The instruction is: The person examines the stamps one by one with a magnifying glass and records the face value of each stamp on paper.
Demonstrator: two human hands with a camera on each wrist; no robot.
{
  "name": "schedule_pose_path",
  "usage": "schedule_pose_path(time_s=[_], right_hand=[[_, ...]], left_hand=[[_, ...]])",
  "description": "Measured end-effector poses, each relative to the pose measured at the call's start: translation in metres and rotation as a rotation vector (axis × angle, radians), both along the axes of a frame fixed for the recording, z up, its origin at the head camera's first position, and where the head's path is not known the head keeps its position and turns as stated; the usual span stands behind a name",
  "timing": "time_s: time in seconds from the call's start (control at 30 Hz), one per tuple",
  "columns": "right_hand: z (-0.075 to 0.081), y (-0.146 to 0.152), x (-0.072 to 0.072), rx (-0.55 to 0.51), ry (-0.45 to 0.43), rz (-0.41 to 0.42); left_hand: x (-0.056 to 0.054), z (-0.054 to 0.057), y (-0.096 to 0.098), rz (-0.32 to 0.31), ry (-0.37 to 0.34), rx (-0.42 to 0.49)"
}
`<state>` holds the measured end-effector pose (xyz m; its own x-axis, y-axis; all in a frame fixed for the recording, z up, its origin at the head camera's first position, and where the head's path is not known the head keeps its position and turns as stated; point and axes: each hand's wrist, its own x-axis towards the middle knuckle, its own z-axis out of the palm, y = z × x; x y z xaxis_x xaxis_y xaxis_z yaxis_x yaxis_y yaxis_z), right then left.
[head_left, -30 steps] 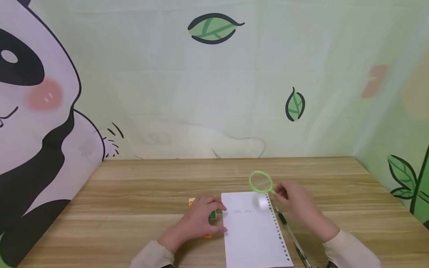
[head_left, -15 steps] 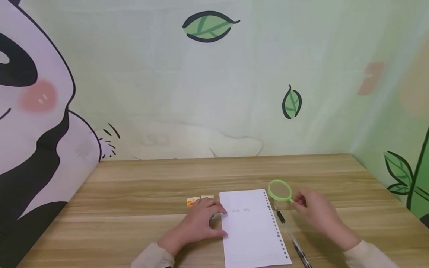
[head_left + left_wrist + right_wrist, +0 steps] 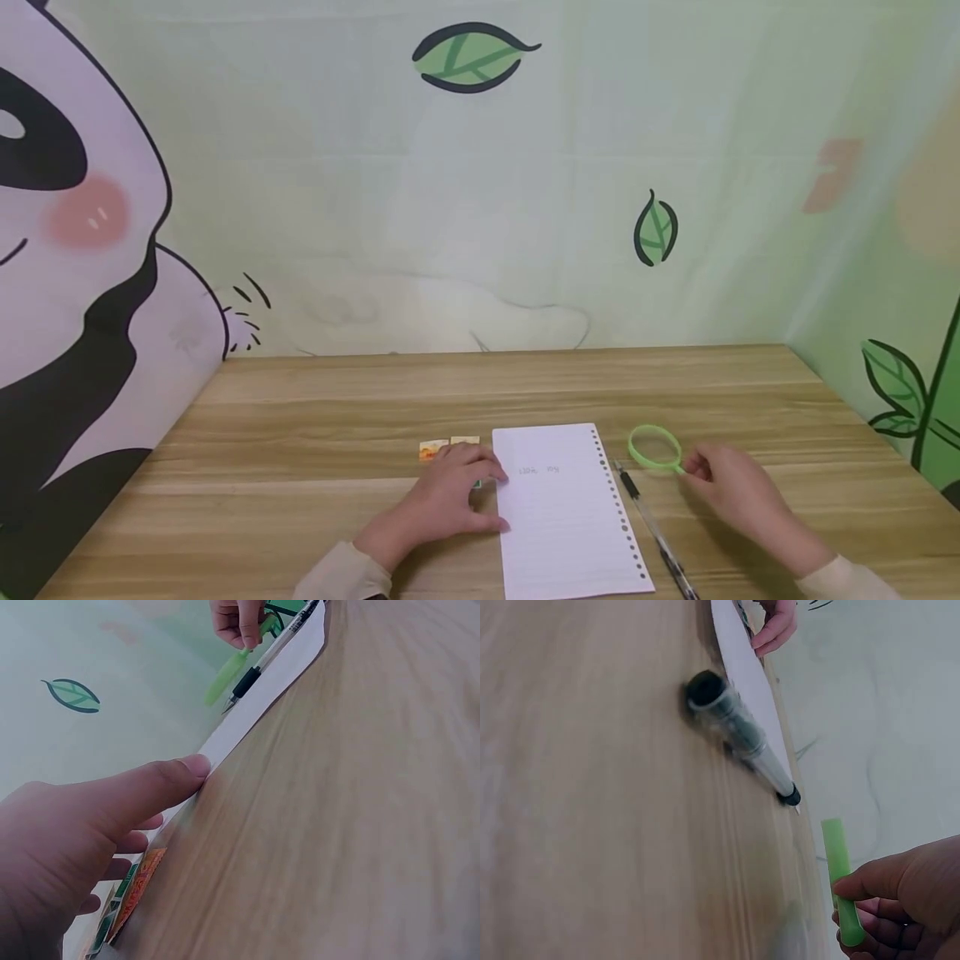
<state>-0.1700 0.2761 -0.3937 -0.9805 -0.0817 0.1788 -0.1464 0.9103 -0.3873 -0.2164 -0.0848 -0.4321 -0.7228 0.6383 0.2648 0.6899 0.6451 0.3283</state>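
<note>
In the head view my right hand (image 3: 738, 490) pinches the handle of a green magnifying glass (image 3: 635, 451), held just to the right of the pen. The right wrist view shows the green handle (image 3: 849, 919) between thumb and fingers. My left hand (image 3: 450, 496) rests at the left edge of a white sheet of paper (image 3: 570, 533), thumb and fingertips touching it. Faint handwriting (image 3: 538, 470) runs near the top of the sheet. A clear pen (image 3: 654, 529) with a black grip lies beside the punched right edge.
Small printed cards or stickers (image 3: 432, 448) lie partly under my left hand; an orange one (image 3: 140, 889) shows in the left wrist view. The wooden table (image 3: 315, 417) ends at a fabric backdrop (image 3: 360, 167) with a panda and leaves.
My right hand has carried the magnifying glass right and toward me, from over the paper's top right corner to beyond the pen. The left hand has stayed at the paper's edge.
</note>
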Motion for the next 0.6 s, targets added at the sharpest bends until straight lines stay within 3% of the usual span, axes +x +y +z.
schedule_pose_path(time_s=[0.6], right_hand=[[-0.013,0.016,0.000,0.014,-0.064,-0.017]], left_hand=[[0.000,0.001,0.000,0.002,-0.018,0.003]])
